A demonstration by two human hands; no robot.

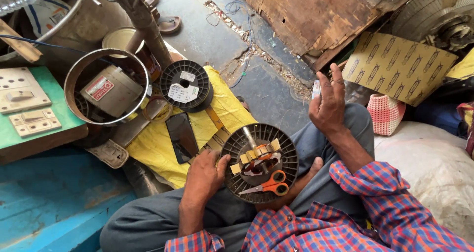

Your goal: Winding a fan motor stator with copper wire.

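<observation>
Black round fan motor [259, 163] on lap, left hand [205, 175] gripping rim, right hand [327, 104] raised apart

Open floor [266, 91] lies between the yellow cloth's [153, 148] far edge and the raised right hand [328, 104], while the black spool [185, 86], phone [181, 136] and metal ring [106, 86] crowd the cloth's left side.

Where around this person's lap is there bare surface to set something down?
Free: yellow cloth between black spool and left hand; grey floor beyond right hand. Crowded: round tray with scissors; around phone and metal ring.
</observation>
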